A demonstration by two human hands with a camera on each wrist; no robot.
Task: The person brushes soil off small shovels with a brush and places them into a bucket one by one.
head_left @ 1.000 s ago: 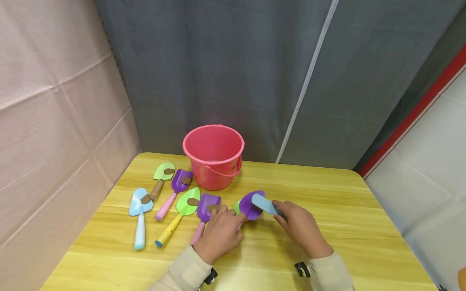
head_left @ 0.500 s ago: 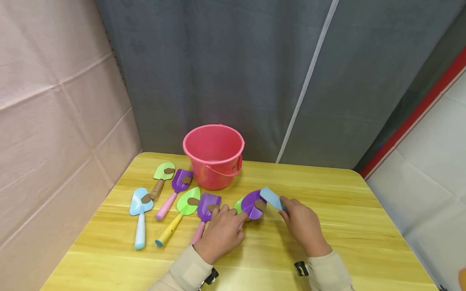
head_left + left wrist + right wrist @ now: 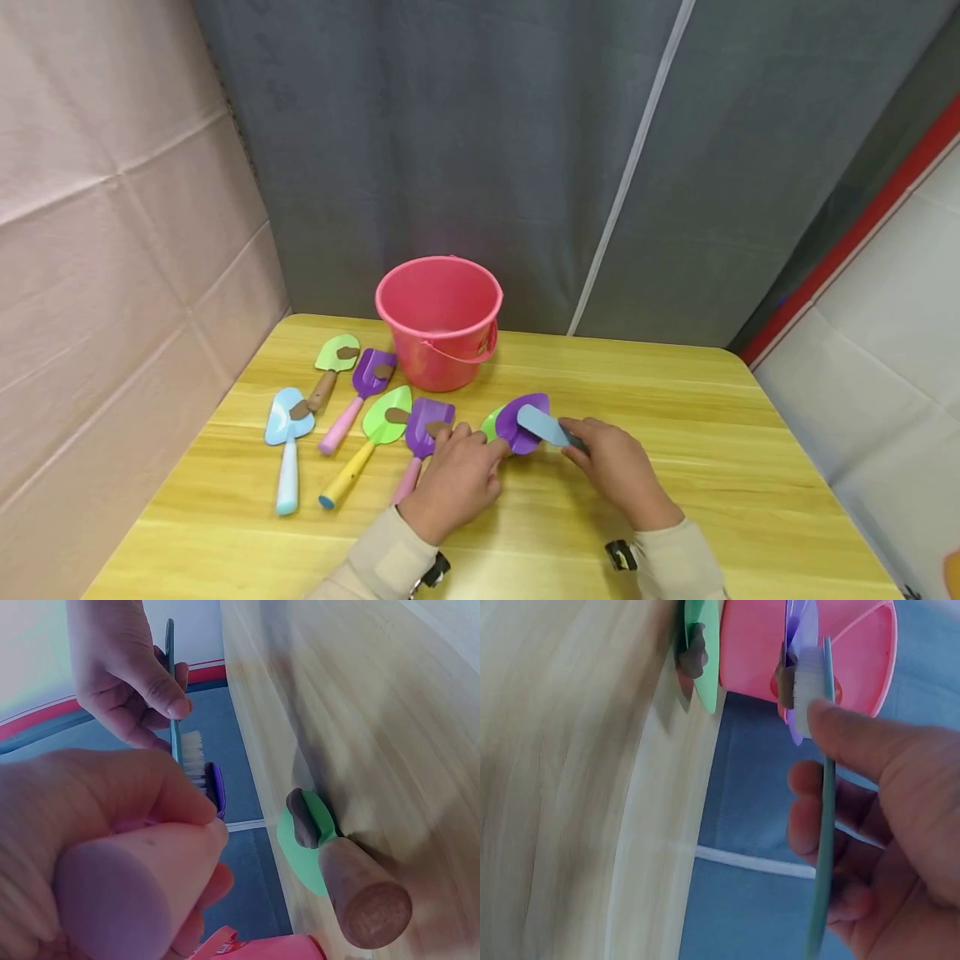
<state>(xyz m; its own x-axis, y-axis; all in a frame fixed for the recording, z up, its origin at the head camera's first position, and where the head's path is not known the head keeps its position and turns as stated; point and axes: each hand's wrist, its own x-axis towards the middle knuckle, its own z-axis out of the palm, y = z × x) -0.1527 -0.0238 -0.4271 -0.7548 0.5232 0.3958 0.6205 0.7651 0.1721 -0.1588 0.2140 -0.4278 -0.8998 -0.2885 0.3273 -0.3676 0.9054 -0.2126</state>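
My left hand [image 3: 456, 479] grips a small toy shovel by its pale pink handle [image 3: 150, 889], its purple blade [image 3: 512, 427] raised above the table. On that blade sits a brown patch [image 3: 786, 684], which the brush covers in the head view. Between thumb and fingers, my right hand [image 3: 617, 468] holds a blue-grey brush [image 3: 542, 425]. Its white bristles [image 3: 808, 686] face the blade and meet the brown patch in the right wrist view. Below the raised blade, a green-bladed trowel [image 3: 304, 859] with a wooden handle lies on the table, bearing another brown patch.
A pink bucket [image 3: 442, 367] stands at the table's back. Left of my hands lie several shovels with brown patches, among them a light blue one [image 3: 288, 458], a yellow-handled one [image 3: 351, 475] and a purple one [image 3: 429, 425]. A grey curtain [image 3: 480, 150] hangs behind the wooden table [image 3: 720, 467].
The brush went right to the blade's edge, baring the brown patch, then came back left over the blade. My left hand and its shovel stay nearly still.
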